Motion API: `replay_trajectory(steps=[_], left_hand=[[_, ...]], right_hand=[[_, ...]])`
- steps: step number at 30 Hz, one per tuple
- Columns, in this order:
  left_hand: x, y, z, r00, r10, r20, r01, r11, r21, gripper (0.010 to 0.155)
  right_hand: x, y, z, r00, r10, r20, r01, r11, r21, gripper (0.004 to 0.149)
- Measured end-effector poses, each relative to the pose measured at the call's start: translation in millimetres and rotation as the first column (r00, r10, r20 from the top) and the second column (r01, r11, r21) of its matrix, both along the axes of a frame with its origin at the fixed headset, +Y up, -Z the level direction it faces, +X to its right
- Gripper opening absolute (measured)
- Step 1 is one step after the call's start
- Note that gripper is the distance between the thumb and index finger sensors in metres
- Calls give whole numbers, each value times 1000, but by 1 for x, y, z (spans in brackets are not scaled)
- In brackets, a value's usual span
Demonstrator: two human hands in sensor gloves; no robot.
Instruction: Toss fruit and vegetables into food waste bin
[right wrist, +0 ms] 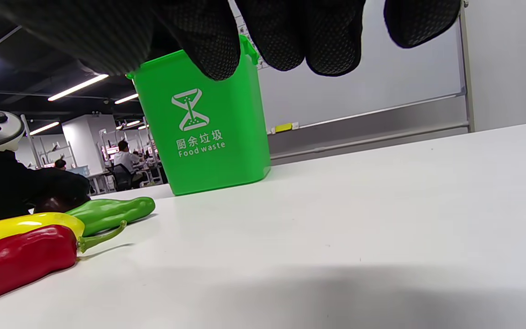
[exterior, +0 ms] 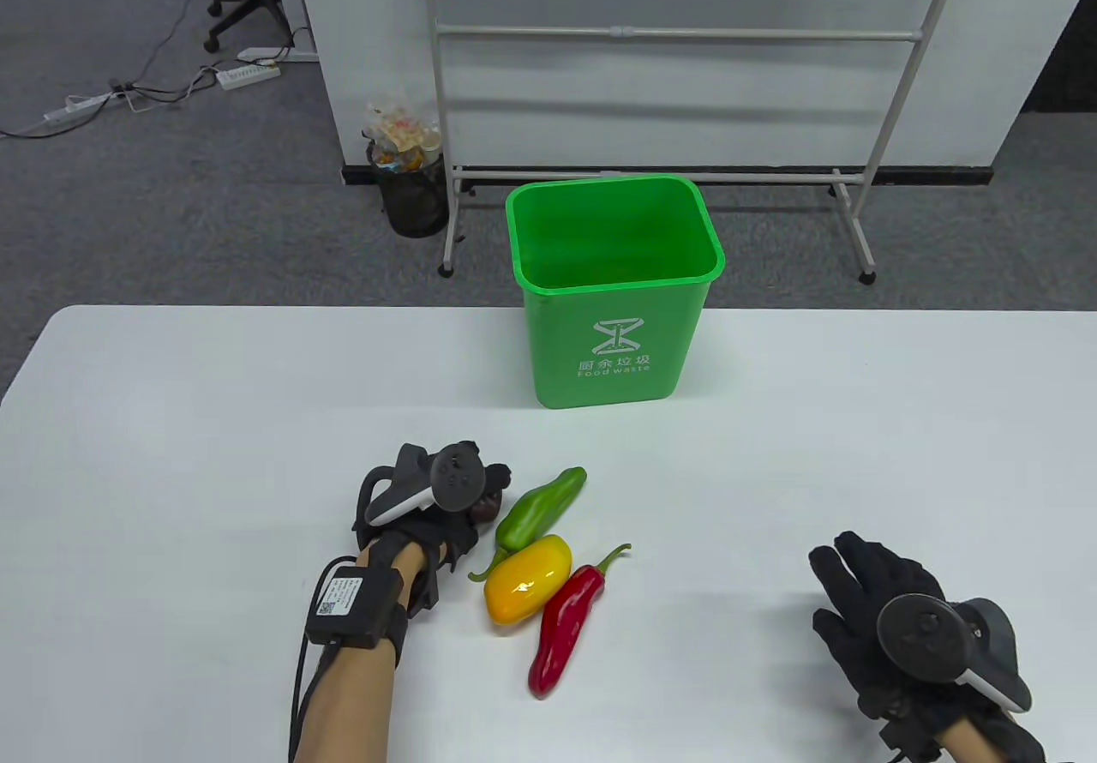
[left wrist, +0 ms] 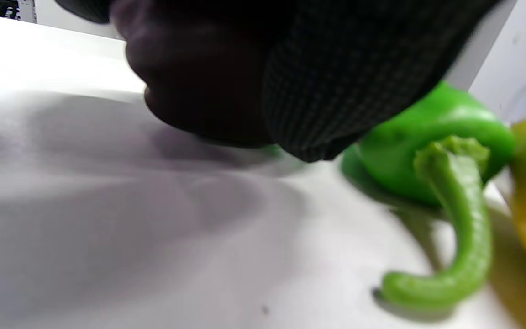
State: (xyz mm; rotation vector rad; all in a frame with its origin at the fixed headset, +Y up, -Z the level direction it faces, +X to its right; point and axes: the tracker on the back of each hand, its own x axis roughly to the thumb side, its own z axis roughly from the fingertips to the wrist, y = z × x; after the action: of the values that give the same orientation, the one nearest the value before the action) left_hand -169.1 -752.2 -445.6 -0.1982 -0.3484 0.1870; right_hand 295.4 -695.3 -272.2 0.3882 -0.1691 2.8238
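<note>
A green food waste bin [exterior: 613, 343] stands upright on the white table, also in the right wrist view [right wrist: 203, 137]. In front of it lie a green pepper [exterior: 540, 510], a yellow pepper [exterior: 527, 579] and a red chili [exterior: 566, 621], side by side and touching. My left hand [exterior: 488, 493] is just left of the green pepper, with fingers curled over a small dark purple fruit [exterior: 490, 507] at table level. The left wrist view shows that fruit [left wrist: 190, 91] under my glove, next to the green pepper [left wrist: 427, 132]. My right hand [exterior: 836, 591] is open and empty at the front right.
The bin's inside looks bare apart from a dim shape at the bottom. Beyond the table's far edge are a whiteboard stand [exterior: 668, 30] and a black mesh trash can [exterior: 416, 193] on the floor. Bare table lies between my right hand and the peppers.
</note>
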Motion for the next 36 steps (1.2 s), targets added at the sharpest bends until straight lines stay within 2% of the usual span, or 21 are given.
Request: replay_trajectory(steps=[2, 5, 9, 12, 16, 19, 20, 21, 23, 25, 26, 27, 28, 29, 30, 31, 32, 33, 34, 35, 36], left_hand=[[-9, 5, 2, 998, 61, -20, -60, 998, 27, 89], [-21, 26, 13, 982, 190, -18, -189, 980, 68, 89], [-20, 64, 47, 918, 389, 77, -396, 913, 103, 89], [-3, 71, 72, 849, 507, 151, -513, 858, 1, 92], [32, 59, 106, 735, 631, 248, -602, 776, -188, 94], [64, 41, 131, 590, 767, 251, -657, 637, -404, 94], [79, 33, 140, 506, 837, 208, -677, 535, -505, 94], [88, 29, 145, 453, 874, 177, -680, 467, -565, 95], [112, 28, 153, 310, 948, 78, -669, 276, -690, 95], [133, 50, 145, 170, 985, 11, -667, 124, -734, 95], [140, 66, 136, 121, 993, 2, -674, 83, -734, 95], [148, 99, 118, 44, 999, 18, -699, 44, -714, 95], [151, 122, 105, 6, 999, 39, -723, 31, -690, 94], [154, 161, 81, -52, 996, 77, -777, 8, -629, 94], [154, 182, 66, -72, 993, 90, -814, -7, -580, 94], [150, 214, 40, -69, 995, 67, -890, -31, -456, 96], [144, 234, 15, -3, 1000, 4, -948, -2, -319, 101], [140, 240, 2, 62, 997, -34, -960, 50, -276, 108], [128, 240, -14, 199, 975, -95, -955, 171, -242, 110], [119, 237, -18, 254, 956, -147, -960, 231, -161, 110], [107, 231, -20, 237, 958, -159, -970, 241, 5, 108]], right_hand=[[-1, -1, 0, 1000, 9, 1, -9, 1000, -6, 72], [-3, -1, 1, 1000, 16, -5, -16, 1000, 1, 72], [-6, 0, 2, 1000, 29, -12, -29, 1000, 7, 72], [-7, 0, 3, 999, 26, -19, -26, 1000, 6, 71], [-11, 2, 7, 999, 29, -27, -28, 999, 28, 71], [-15, 3, 10, 999, 38, -36, -37, 998, 42, 71], [-16, 4, 11, 998, 41, -39, -39, 998, 47, 71], [-16, 4, 11, 998, 40, -40, -38, 998, 48, 71], [-17, 5, 11, 999, 29, -44, -27, 998, 48, 71], [-18, 4, 11, 998, 30, -46, -28, 998, 49, 71], [-19, 4, 11, 998, 33, -45, -31, 998, 51, 71], [-20, 4, 11, 999, 32, -42, -29, 998, 52, 71], [-21, 5, 12, 999, 28, -42, -26, 998, 55, 71], [-22, 6, 12, 999, 19, -43, -17, 998, 59, 71], [-23, 6, 12, 999, 17, -44, -14, 998, 59, 71], [-24, 6, 13, 999, 16, -44, -13, 998, 60, 71], [-26, 6, 13, 999, 13, -43, -11, 998, 60, 71], [-26, 6, 13, 999, 13, -43, -10, 998, 59, 71], [-27, 6, 13, 999, 12, -44, -9, 998, 57, 71], [-28, 6, 14, 999, 11, -45, -9, 998, 56, 71], [-28, 5, 14, 999, 13, -49, -10, 998, 54, 71]])
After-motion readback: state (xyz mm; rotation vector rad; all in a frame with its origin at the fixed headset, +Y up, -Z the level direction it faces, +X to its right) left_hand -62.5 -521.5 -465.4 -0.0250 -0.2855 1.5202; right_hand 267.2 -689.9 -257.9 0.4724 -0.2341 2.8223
